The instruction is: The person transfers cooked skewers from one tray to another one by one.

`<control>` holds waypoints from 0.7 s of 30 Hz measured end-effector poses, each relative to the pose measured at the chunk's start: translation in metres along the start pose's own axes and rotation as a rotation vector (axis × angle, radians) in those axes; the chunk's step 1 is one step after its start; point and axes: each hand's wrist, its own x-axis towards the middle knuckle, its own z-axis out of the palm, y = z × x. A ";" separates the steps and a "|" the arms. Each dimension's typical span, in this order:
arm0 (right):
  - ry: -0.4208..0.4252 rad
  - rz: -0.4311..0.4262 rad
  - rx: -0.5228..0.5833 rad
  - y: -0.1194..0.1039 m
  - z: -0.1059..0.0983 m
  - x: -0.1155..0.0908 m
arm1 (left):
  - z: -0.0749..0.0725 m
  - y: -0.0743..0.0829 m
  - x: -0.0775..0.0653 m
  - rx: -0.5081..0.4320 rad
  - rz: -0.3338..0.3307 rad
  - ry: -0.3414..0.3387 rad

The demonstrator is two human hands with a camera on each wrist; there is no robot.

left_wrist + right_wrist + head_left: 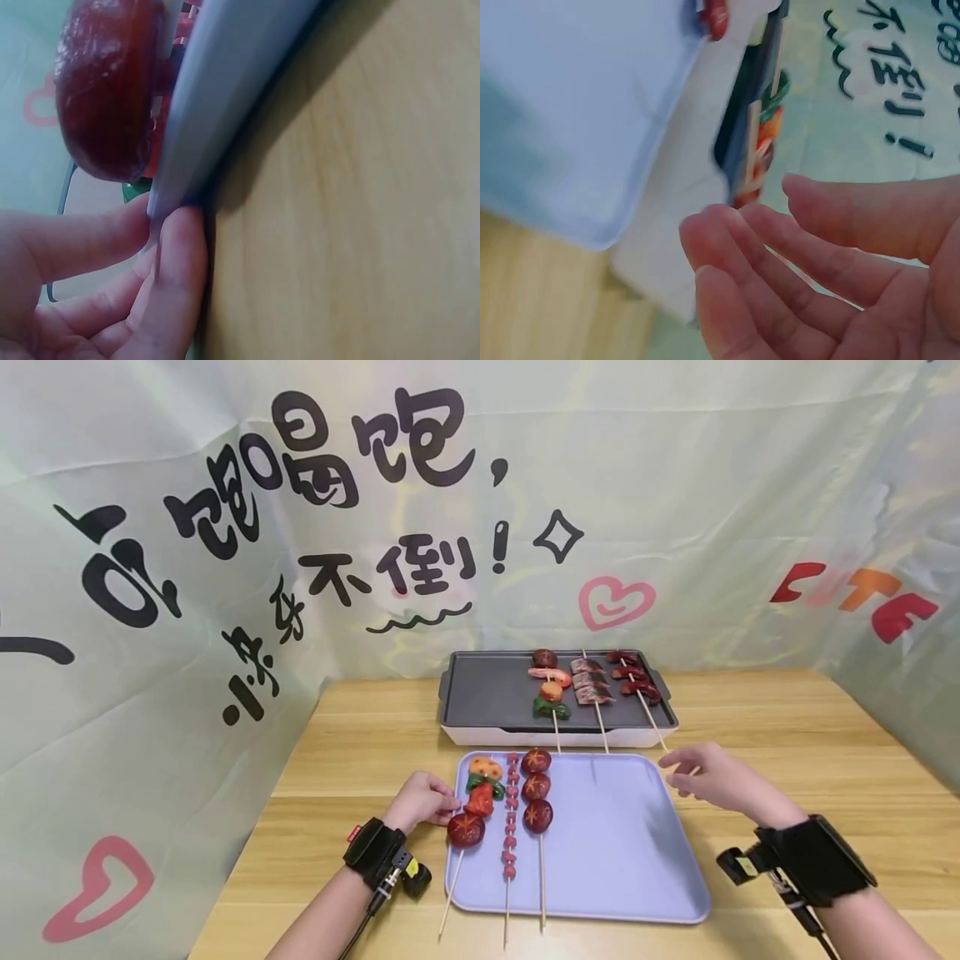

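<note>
My left hand (pixel 426 800) pinches the left rim of a lavender tray (pixel 615 860); in the left wrist view the thumb and fingers close on the tray's edge (pixel 225 97), beside a mushroom (pixel 109 90). On the tray's left half lie a mixed vegetable skewer (pixel 480 800), a skewer of small pink pieces (pixel 511 818) and a mushroom skewer (pixel 536 787). My right hand (pixel 712 777) hovers at the tray's upper right corner, close to the stick end of a dark red skewer (pixel 637 683). Its thumb and fingers stand apart in the right wrist view, holding nothing.
Behind the tray stands a dark grill plate (pixel 487 689) on a white base. It also bears a shrimp-and-vegetable skewer (pixel 551 689) and a sliced-meat skewer (pixel 591 683), their sticks pointing toward me. A printed cloth (pixel 675 485) hangs around the wooden table (pixel 787 735).
</note>
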 end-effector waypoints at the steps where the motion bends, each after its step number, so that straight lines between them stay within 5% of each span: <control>1: 0.006 -0.010 -0.017 -0.006 -0.001 0.004 | 0.000 0.000 0.000 0.000 0.000 -0.001; 9: 0.020 -0.016 -0.052 -0.040 0.003 0.041 | -0.002 -0.002 0.001 -0.008 -0.003 -0.005; 21: 0.072 0.021 -0.037 -0.057 0.032 0.086 | -0.002 -0.002 0.001 -0.012 -0.013 -0.011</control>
